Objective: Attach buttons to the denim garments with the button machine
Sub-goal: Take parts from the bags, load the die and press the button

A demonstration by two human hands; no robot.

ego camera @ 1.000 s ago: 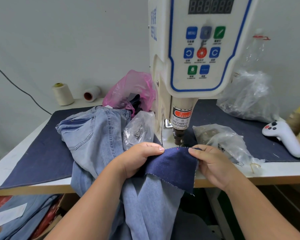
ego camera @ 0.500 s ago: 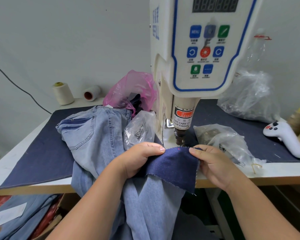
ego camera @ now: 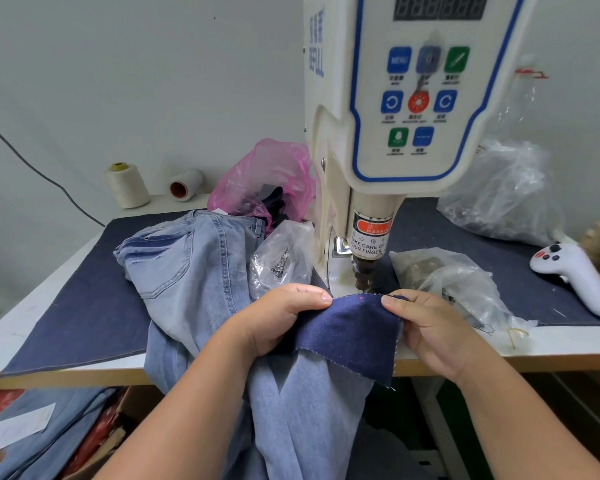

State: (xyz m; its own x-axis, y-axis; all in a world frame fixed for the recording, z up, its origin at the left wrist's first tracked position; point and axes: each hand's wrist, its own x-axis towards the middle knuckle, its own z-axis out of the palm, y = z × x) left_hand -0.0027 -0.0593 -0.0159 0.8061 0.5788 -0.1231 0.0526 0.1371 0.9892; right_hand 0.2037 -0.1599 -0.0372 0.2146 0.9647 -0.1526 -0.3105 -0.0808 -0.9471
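Button machine (ego camera: 395, 140) looms larger than a second ago; head closer. Dark denim piece (ego camera: 350, 327) unmoved, far edge just near of the punch, red dot on it. Left hand (ego camera: 274, 320) and right hand (ego camera: 430, 327) still pinching its corners. Aligned, ready to press.

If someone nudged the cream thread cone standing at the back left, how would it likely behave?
The cream thread cone stands upright on its wide base, so it probably slides or resists tipping. The white spool beside it lies on its side and would likely roll. Both look light.
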